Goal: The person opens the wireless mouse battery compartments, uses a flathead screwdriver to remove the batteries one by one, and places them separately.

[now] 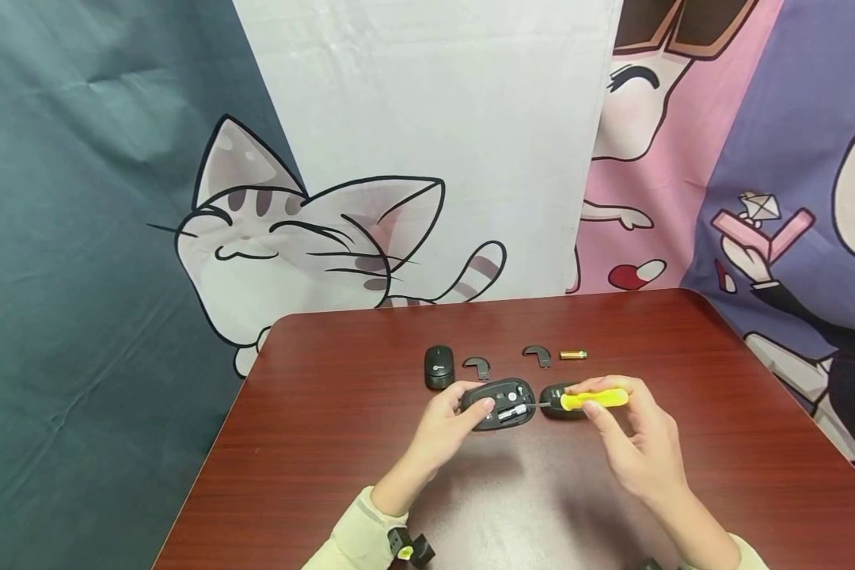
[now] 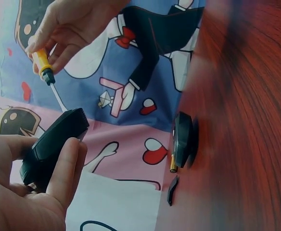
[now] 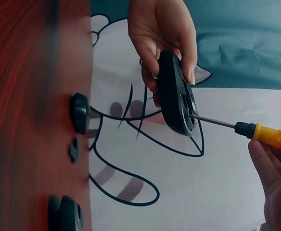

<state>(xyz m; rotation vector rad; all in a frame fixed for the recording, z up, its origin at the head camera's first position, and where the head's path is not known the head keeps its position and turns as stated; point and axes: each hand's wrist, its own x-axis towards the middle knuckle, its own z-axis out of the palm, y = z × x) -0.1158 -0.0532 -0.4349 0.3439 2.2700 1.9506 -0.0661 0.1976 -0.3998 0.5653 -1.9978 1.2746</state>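
My left hand grips a black computer mouse, raised off the table with its underside facing up. Its battery compartment is uncovered and a silvery battery lies inside. A yellow-handled screwdriver is pinched in my right hand. In the right wrist view, the screwdriver's metal shaft reaches the open compartment at the end of the mouse. The left wrist view shows the left fingers curled round the mouse's sides; the compartment is hidden there.
On the reddish-brown table a second black mouse stands at the back left. Another mouse lies partly behind the screwdriver. Two curved black covers and a loose gold-green battery lie farther back. A printed curtain hangs behind.
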